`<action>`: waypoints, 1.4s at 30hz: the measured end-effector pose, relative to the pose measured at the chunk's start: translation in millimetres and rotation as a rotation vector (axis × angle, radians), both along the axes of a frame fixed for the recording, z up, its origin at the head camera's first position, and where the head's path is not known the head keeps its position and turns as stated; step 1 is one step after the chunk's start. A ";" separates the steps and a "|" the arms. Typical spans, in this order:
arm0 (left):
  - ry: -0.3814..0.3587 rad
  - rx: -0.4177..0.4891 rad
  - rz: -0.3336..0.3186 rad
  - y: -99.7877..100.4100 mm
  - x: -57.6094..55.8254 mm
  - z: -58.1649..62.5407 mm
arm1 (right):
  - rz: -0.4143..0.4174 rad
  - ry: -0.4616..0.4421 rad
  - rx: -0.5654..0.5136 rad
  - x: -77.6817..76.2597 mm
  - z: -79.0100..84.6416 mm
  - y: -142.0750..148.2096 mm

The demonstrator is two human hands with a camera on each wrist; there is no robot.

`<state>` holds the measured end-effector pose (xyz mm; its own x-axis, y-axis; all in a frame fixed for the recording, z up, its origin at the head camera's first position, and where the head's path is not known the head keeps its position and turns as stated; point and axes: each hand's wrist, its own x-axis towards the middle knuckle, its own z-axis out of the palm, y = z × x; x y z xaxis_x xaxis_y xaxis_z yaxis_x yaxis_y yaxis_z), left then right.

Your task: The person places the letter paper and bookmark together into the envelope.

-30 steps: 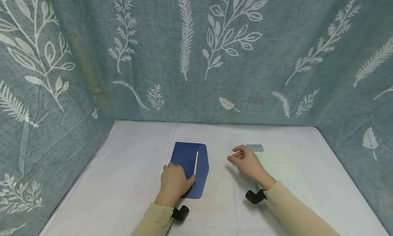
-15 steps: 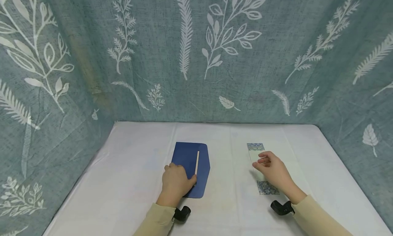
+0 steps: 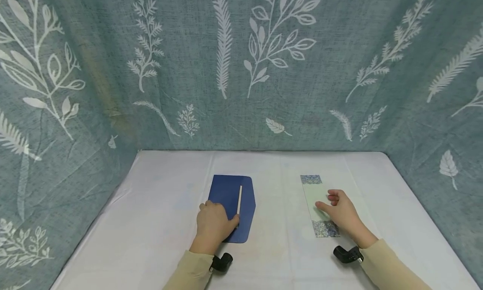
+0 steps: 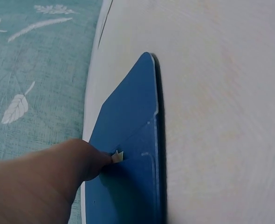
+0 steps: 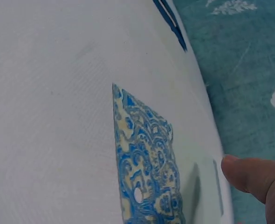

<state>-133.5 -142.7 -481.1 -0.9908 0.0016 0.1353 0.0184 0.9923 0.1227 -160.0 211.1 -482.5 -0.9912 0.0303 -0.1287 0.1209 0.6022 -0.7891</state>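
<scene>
- The table point(image 3: 170, 189) is bearing everything here
- The envelope point(image 3: 232, 198) is lying left of the card, its long axis running near to far, its flap-like angled side facing the card across a bare gap
- The card point(image 3: 312, 198) is lying flat on the table, its long axis also running near to far, the far end leaning left
- The left hand point(image 3: 213, 223) is gripping the envelope, thumb resting on its face, fingertips hiding from view; it is sitting well apart from the card
- The right hand point(image 3: 345, 212) is hovering over the card's right edge, fingers loosely bent and grasping nothing, so it is being the nearer hand, with most of the card's length extending leftward and beyond it
- The strip point(image 3: 240, 198) is showing pale on the envelope, its near end meeting the left thumb; whether it is lying loose, I cannot tell
</scene>
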 end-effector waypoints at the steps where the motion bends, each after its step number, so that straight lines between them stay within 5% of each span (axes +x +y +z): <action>1: -0.003 0.004 0.001 0.4 0.5 0.4 | -0.007 -0.012 -0.011 -0.5 -1.0 0.6; 9: -0.039 -0.006 0.012 1.5 1.8 1.2 | -0.081 -0.113 -0.120 -4.6 -2.7 4.5; 25: -0.052 -0.014 0.016 0.3 -0.4 0.1 | -0.118 -0.147 -0.144 -14.4 -6.1 1.0; 30: -0.057 -0.009 0.011 1.9 -0.9 0.8 | -0.131 -0.141 -0.080 -18.6 -2.7 -1.9; 42: -0.062 -0.011 0.009 5.4 0.0 3.4 | -0.070 -0.047 0.303 -19.1 -2.0 -8.6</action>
<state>-133.5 -137.3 -477.7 -0.9973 -0.0066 0.0735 0.0017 0.9936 0.1129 -179.1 202.5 -484.5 -0.9785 0.1423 -0.1490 0.2025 0.7982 -0.5673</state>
